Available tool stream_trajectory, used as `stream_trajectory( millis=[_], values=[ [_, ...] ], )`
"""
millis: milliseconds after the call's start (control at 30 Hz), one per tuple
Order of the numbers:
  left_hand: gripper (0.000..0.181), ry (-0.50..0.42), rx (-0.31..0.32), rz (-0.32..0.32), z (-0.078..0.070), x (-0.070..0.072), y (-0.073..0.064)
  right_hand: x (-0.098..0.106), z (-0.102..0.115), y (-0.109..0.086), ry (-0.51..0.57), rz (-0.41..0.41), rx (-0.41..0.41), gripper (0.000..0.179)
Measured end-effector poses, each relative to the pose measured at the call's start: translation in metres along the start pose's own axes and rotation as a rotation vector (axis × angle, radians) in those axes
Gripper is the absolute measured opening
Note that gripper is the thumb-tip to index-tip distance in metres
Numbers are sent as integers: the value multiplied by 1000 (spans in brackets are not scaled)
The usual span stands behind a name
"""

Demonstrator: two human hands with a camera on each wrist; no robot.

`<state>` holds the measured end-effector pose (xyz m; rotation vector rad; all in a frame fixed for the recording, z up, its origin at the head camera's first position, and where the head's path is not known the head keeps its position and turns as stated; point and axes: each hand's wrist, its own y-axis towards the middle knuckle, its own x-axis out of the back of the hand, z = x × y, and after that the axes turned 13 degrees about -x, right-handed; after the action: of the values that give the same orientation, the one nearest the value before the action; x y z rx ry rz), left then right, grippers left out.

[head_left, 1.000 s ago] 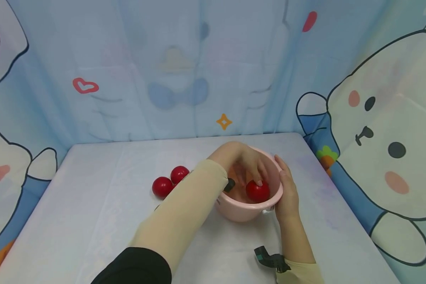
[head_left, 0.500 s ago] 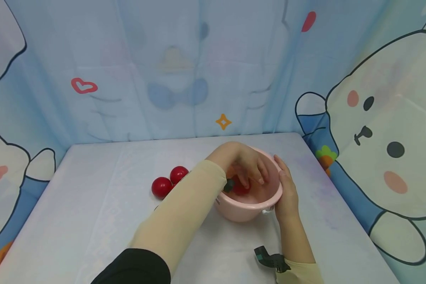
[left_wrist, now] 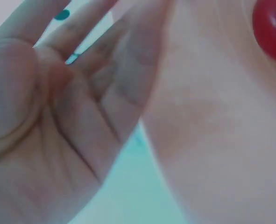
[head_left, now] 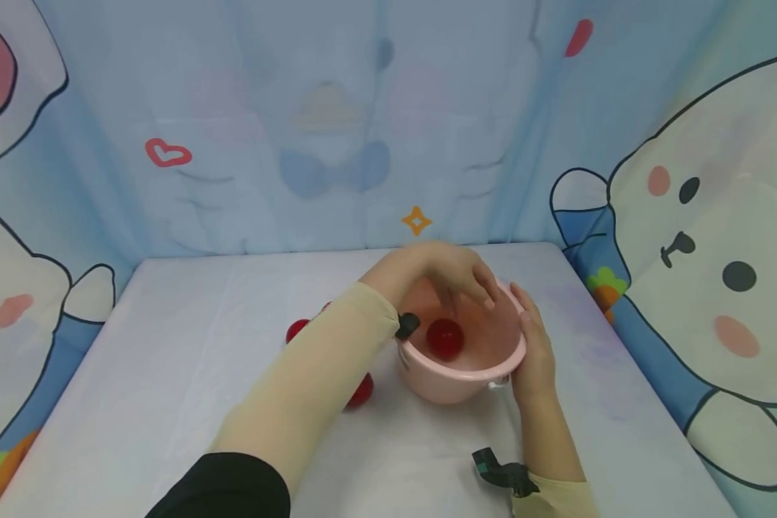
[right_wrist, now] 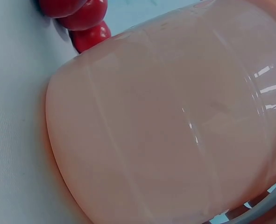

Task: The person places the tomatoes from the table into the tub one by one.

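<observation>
A pink bucket [head_left: 453, 388] stands upright on the table, one glossy red ball [head_left: 445, 339] lying inside it. Over the bucket's far rim is my left hand [head_left: 456, 270], palm down with fingers loosely bent; it holds nothing. In the left wrist view the palm of this left hand [left_wrist: 58, 116] shows bare beside the bucket's pink wall [left_wrist: 212, 140]. My right hand [head_left: 536, 352] rests along the bucket's right side, fingers fairly straight against the outside; its thumb is hidden. The right wrist view is mostly filled by the bucket's outer wall [right_wrist: 166, 121].
Several red balls lie left of the bucket, partly behind the left forearm [head_left: 311, 367]; one ball [head_left: 361, 392] shows at its lower side. Red balls [right_wrist: 84, 18] also appear beyond the bucket in the right wrist view. A patterned curtain [head_left: 324, 129] hangs behind the table.
My left hand has let go of a red ball, which dropped to the bucket's bottom, then risen towards the far rim. The right hand has stayed at the bucket. The head view shifted slightly.
</observation>
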<state>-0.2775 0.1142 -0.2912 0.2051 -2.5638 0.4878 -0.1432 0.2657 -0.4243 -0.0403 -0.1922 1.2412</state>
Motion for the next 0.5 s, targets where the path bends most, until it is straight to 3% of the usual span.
stream_trajectory(
  millis=[233, 500],
  values=[
    [43, 94, -56, -132, 18, 25, -44, 6, 1, 4, -32, -22, -12, 47],
    [32, 141, 33, -308, 52, 34, -101, 17, -1, 7, -7, -47, -8, 46]
  ],
)
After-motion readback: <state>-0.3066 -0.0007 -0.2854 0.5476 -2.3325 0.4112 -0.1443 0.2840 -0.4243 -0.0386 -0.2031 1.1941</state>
